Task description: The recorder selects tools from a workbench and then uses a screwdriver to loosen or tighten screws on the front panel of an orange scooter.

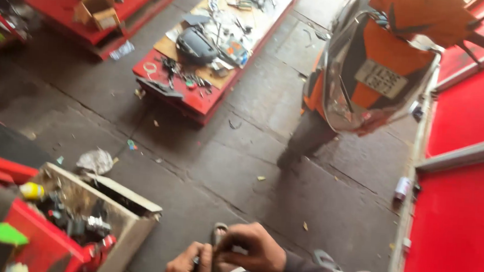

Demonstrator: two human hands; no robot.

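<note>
Both hands, left hand (187, 267) and right hand (251, 249), pinch what seems a small metal part (215, 248) between them.

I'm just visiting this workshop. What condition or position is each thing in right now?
Left hand: closed around a small dark part, too blurred to identify.
Right hand: fingers curled over the same part, touching the left hand.
Orange scooter: parked upright, rear toward the camera.
Low red table: cluttered with tools and parts.
Open box: uncovered, full of parts.
Small white can: lying on the floor.
</note>
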